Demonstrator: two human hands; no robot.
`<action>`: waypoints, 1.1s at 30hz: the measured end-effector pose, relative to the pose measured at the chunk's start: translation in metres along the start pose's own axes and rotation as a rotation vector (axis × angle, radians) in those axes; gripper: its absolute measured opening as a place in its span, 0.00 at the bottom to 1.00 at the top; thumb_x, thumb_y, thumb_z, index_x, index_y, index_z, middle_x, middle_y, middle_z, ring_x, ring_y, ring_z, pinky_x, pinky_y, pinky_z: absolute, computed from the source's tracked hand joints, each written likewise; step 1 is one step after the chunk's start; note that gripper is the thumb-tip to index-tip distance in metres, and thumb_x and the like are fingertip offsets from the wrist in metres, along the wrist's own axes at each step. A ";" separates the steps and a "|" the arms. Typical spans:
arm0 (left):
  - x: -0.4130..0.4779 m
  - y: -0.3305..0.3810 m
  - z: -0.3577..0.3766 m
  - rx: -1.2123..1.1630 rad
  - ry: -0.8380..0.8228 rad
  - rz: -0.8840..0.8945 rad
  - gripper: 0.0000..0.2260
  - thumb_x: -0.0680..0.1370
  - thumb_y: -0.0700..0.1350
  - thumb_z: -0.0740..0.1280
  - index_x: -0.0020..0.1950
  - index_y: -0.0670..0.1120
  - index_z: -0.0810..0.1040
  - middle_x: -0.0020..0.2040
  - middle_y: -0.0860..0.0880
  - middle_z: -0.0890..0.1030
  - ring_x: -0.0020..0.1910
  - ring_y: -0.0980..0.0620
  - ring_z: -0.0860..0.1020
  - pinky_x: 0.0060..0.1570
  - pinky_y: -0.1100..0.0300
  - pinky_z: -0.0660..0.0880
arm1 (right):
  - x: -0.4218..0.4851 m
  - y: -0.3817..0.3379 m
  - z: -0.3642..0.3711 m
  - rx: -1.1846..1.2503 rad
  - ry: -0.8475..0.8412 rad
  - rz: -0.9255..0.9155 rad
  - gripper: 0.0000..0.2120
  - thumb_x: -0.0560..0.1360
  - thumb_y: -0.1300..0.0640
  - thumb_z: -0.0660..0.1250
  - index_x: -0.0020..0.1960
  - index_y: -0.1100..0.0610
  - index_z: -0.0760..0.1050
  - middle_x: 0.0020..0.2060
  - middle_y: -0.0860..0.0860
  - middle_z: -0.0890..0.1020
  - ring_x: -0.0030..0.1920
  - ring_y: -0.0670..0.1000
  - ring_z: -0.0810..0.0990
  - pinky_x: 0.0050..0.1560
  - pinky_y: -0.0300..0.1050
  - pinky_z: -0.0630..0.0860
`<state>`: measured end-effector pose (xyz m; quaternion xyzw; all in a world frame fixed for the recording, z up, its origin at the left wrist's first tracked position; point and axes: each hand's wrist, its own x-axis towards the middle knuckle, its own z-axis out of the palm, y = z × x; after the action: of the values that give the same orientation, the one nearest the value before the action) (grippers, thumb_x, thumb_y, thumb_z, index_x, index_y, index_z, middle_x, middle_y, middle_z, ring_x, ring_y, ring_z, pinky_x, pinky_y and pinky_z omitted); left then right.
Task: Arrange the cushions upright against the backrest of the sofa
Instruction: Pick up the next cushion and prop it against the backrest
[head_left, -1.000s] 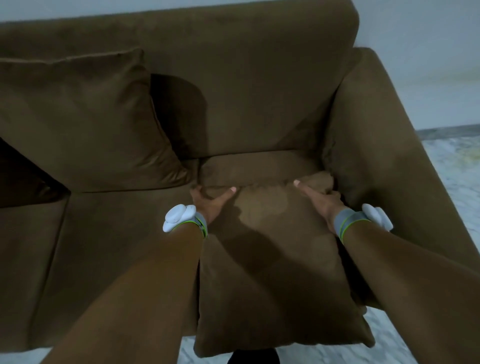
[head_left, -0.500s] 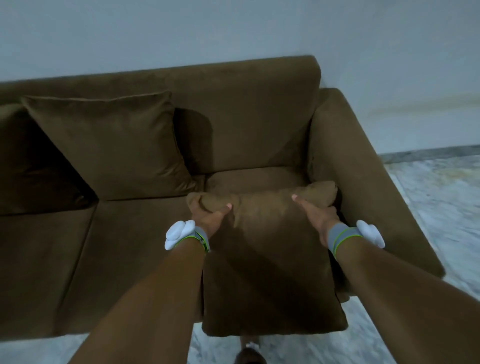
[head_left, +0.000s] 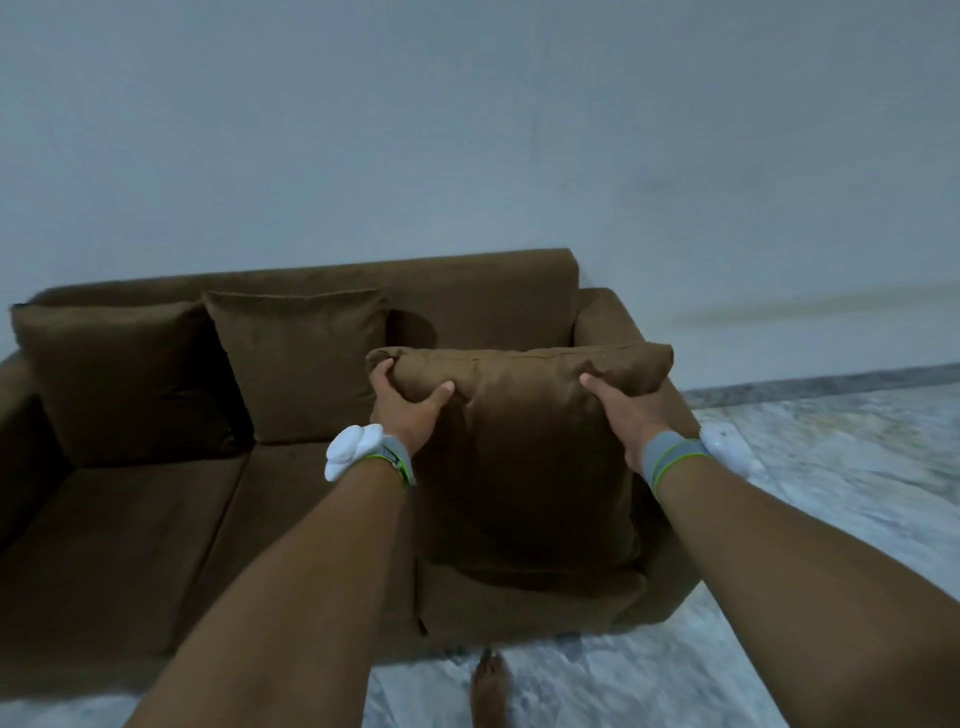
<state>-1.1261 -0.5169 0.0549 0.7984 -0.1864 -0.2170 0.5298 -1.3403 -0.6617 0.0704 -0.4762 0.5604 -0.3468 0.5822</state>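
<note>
- The cushion (head_left: 524, 447) is gripped at both top corners by the left hand (head_left: 402, 410) and right hand (head_left: 631, 415), keeping it upright.
- It is held over the sofa's (head_left: 467, 283) right end, seemingly for its backrest.

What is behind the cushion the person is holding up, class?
Behind the held cushion rises the sofa backrest, bare above it, with the right armrest beside. Both hands, left and right, grip its top. The seat behind is covered.

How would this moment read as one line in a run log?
stage: lifting third cushion | left hand: gripping top edge | right hand: gripping top edge | two cushions upright against backrest | next: probably stand it there
</note>
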 end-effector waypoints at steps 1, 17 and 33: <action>-0.001 0.005 -0.001 0.006 0.003 -0.001 0.42 0.69 0.56 0.77 0.77 0.56 0.58 0.73 0.43 0.71 0.69 0.38 0.72 0.70 0.48 0.67 | -0.001 -0.004 -0.001 0.003 -0.016 -0.002 0.51 0.61 0.43 0.83 0.77 0.60 0.66 0.72 0.57 0.75 0.71 0.59 0.75 0.72 0.55 0.70; -0.014 0.050 -0.016 0.008 0.002 0.027 0.42 0.70 0.57 0.77 0.77 0.56 0.58 0.72 0.42 0.72 0.69 0.37 0.72 0.70 0.47 0.67 | -0.016 -0.055 -0.012 -0.016 -0.030 -0.058 0.52 0.65 0.42 0.81 0.79 0.58 0.60 0.74 0.57 0.72 0.72 0.63 0.71 0.73 0.57 0.68; 0.229 0.060 0.060 0.028 -0.036 -0.013 0.41 0.71 0.55 0.77 0.77 0.57 0.57 0.73 0.41 0.70 0.69 0.36 0.71 0.69 0.45 0.68 | 0.203 -0.076 0.124 -0.007 -0.008 0.052 0.54 0.59 0.40 0.82 0.78 0.56 0.64 0.73 0.57 0.74 0.70 0.62 0.74 0.71 0.60 0.71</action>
<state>-0.9714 -0.7060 0.0557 0.8029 -0.1938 -0.2324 0.5136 -1.1818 -0.8542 0.0663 -0.4649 0.5714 -0.3277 0.5916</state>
